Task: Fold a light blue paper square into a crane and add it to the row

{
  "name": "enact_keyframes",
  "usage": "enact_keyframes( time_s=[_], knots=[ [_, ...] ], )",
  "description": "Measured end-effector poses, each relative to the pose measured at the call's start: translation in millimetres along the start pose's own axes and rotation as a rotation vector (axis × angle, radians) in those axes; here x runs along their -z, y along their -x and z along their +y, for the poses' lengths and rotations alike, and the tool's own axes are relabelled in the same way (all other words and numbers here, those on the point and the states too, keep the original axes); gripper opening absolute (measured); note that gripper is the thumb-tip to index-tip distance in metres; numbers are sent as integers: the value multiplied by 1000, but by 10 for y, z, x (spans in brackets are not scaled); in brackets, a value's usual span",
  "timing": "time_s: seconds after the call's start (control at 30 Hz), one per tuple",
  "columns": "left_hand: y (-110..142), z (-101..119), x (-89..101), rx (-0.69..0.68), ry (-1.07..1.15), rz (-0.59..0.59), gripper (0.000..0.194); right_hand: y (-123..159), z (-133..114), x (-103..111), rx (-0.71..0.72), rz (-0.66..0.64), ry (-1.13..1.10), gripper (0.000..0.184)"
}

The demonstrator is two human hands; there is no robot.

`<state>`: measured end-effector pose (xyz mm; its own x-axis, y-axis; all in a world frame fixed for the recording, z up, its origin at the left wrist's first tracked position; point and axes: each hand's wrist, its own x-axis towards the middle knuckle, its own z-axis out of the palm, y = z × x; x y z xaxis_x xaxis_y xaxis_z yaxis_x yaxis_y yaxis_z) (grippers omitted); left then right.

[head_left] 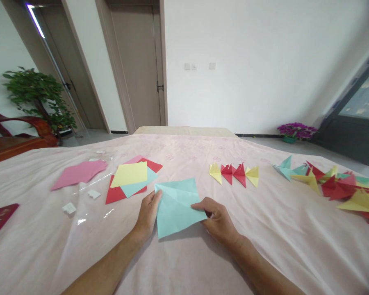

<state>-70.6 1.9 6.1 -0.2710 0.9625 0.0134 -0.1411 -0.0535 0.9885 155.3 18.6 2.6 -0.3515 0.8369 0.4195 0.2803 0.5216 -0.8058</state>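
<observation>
A square sheet of light blue-green origami paper (176,217), with faint creases, is held up between both hands just above the table. My left hand (150,211) pinches its left edge near the upper corner, thumb on the front. At the right side my right hand (217,219) grips the sheet near the lower right corner, with the index finger lying on its face. Beyond the left hand lies a loose pile of coloured sheets (130,174) in yellow, red, blue-green and pink. Folded paper cranes (240,174), red and yellow, stand in a row past the right hand.
The table (184,270) has a pale pink cloth. Several more folded cranes (338,184) are heaped at the right. Pink sheets (78,174) lie at the left on clear plastic, with white scraps (69,208) nearby. A dark red item (0,219) sits at the far left edge.
</observation>
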Motion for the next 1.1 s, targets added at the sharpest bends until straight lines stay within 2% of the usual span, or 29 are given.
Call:
enact_keyframes(
  time_s=[0.13,0.23,0.37,0.5,0.63,0.77,1.1],
  knots=[
    [5,-10,-6,4,-32,1,34,-14,-30,22,152,125,102,21],
    [7,-12,-13,12,-39,-3,35,-19,-69,38,207,158,131,20],
    [14,-9,-14,14,-47,-5,34,3,-76,59,200,113,154,24],
    [44,16,-21,6,-76,-22,35,27,-57,66,230,24,145,40],
    [73,54,-33,-29,-64,-68,35,29,-70,60,300,-7,126,52],
    [65,52,-24,-81,-34,-110,36,29,-87,66,313,-19,129,54],
    [56,67,-15,-65,6,-111,40,42,-101,68,329,-63,157,55]
  ],
)
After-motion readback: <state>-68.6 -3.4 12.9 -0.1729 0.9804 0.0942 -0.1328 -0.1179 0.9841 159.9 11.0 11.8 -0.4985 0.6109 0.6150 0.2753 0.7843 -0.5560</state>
